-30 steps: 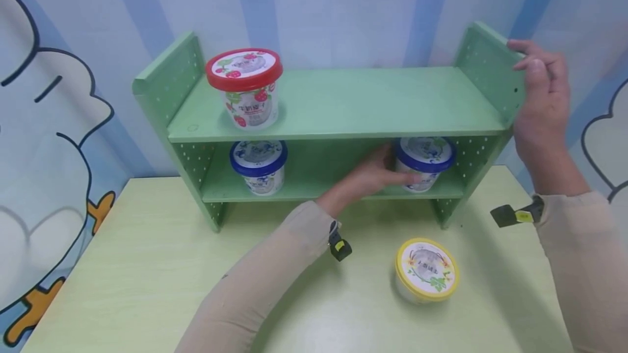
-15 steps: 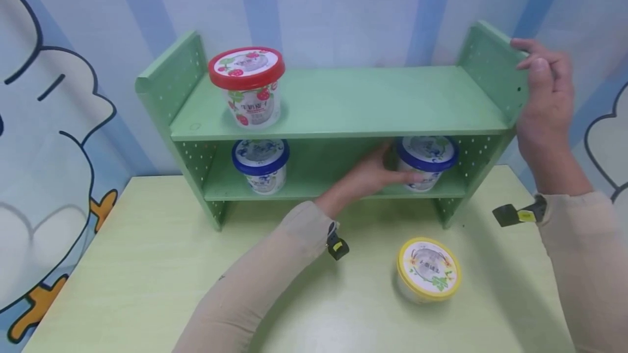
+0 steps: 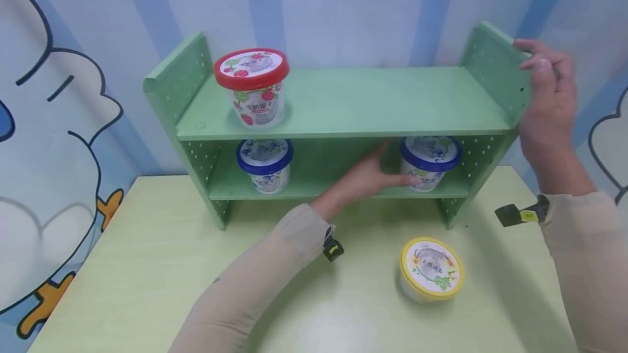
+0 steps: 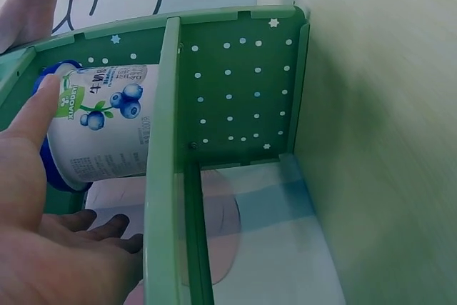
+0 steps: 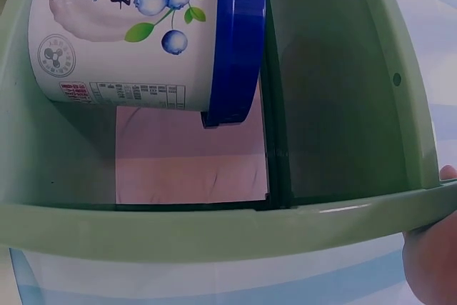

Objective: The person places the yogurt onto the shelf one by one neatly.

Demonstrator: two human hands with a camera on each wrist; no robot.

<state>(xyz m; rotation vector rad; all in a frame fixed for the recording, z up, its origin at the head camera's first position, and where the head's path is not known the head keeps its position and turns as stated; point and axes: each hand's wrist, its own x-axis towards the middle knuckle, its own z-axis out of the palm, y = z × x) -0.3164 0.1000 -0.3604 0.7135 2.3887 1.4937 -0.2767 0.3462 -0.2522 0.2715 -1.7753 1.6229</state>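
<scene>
– Fingers (image 4: 107, 228) of the left hand (image 3: 365, 178), state?
– Spread; nothing gripped. Thumb (image 4: 34, 119) laid across the front of the blueberry cup (image 3: 432, 158); firm contact can't be told. Right hand (image 3: 551, 97): fingers hooked over the edge of the green shelf (image 3: 387, 99), at its right side panel (image 3: 495, 78).
– Cup position?
– Upright on the lower board (image 3: 314, 178), right end, near that panel.
– Handling?
– Fill can't be seen; judged light to moderate. Smooth wall, possibly slippery, likely dented if squeezed hard. Best held round the body just under the lid; lid not to be trusted for lifting.
– Surface, room?
– Shelf stood on a pale bench (image 3: 122, 271). Yellow-lidded cup (image 3: 432, 268) placed in front; red-lidded cup (image 3: 252, 86) up top at left, second blue-lidded cup (image 3: 265, 165) beneath it. Blue-striped wall (image 3: 338, 15) behind, cartoon figure (image 3: 59, 178) printed at left.
</scene>
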